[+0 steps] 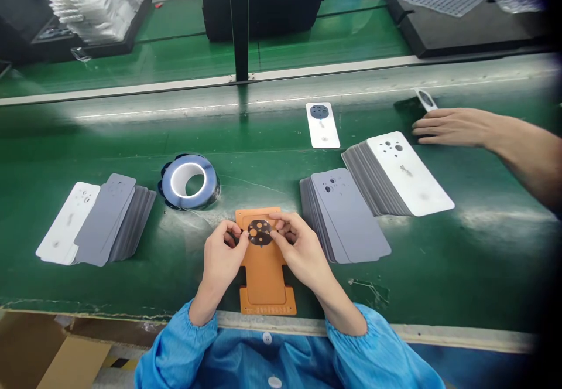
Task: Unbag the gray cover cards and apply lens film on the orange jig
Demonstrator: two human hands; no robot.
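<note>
Between my two hands is a round dark adhesive sticker with several holes, over the upper end of an orange fixture plate. My left hand pinches its left edge between thumb and finger. At the right edge, the thumb and fingers of my right hand are closed on the same sticker. Whether it touches the plate I cannot tell. A roll of blue-edged film lies beyond my left hand. Right of my right hand is a fanned stack of grey phone back panels.
More grey and white panels lie fanned at the left. A white-topped stack and a single white panel lie at the right. Another person's hand reaches in beside a small panel. A black post stands at the back.
</note>
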